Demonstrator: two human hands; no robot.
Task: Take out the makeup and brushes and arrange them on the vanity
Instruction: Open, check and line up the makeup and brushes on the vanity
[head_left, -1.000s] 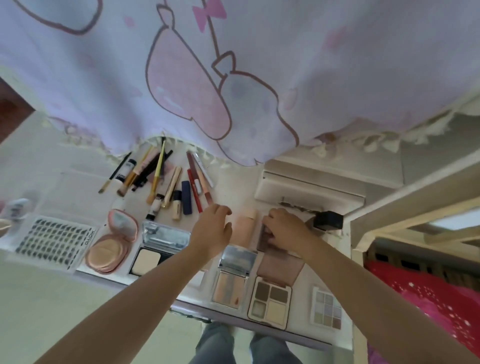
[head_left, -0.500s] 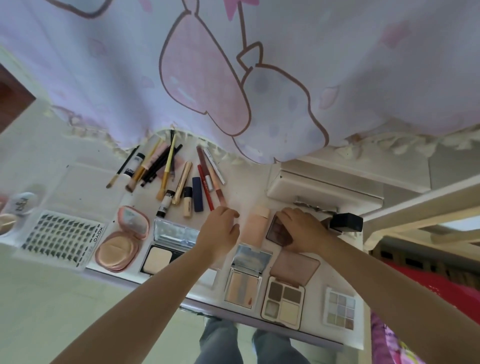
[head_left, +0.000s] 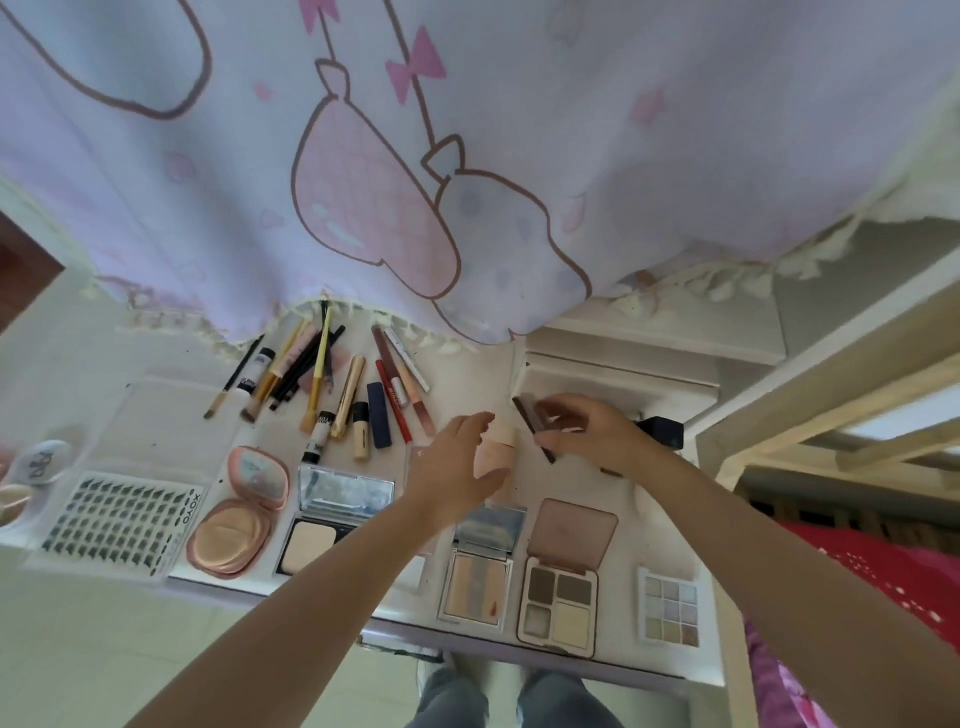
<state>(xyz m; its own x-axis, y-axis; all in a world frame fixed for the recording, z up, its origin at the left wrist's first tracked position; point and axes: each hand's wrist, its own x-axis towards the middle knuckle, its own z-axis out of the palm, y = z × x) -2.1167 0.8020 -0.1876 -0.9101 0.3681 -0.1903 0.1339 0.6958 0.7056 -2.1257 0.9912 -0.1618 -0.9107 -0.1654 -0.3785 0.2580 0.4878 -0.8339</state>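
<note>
Right hand (head_left: 592, 434) grip pinched on dark compact (head_left: 531, 415), left hand (head_left: 457, 467) grip loosely apart, touching peach bottle (head_left: 496, 449)

Curtain (head_left: 467, 156) hem hides the far tips of the brushes (head_left: 311, 364) and pencils at 12 o'clock. Left hand (head_left: 457, 467) covers part of the peach tube (head_left: 496, 449) and the clear lid under its wrist. Right hand (head_left: 592, 431) hides most of the dark compact (head_left: 532, 421) it pinches, and part of the black box (head_left: 665, 431) at 3 o'clock. Small white jar (head_left: 44, 460) cut off at left edge, label blurred. Print on tubes too small to read.
</note>
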